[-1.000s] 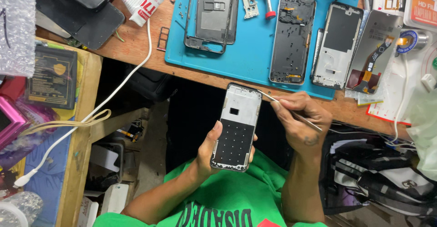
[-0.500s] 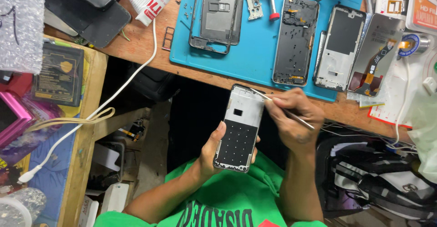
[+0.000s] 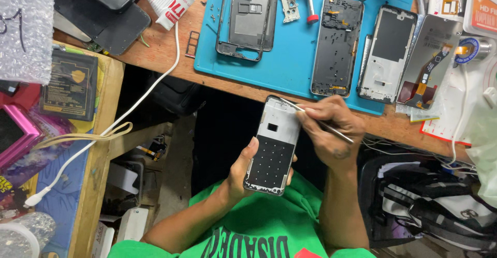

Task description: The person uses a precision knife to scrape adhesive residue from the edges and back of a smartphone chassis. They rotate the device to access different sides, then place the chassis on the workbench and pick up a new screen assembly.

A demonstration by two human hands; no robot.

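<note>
Phone frame (image 3: 273,144) gripped by left hand (image 3: 243,167), right hand (image 3: 331,128) pinching tweezers (image 3: 316,121), apparently at its top edge

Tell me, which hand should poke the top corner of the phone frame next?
The right hand, probably. It already grips the thin metal tweezers, whose tip sits at the upper edge of the silver-and-black phone frame. The left hand is busy cradling that frame from below.

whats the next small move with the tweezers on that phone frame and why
Probably ease the tweezers along the top right edge of the frame. The right hand has the tip at that top corner, while the left hand grips the frame from below, tilted and steady, so a short, light stroke looks safest.
</note>
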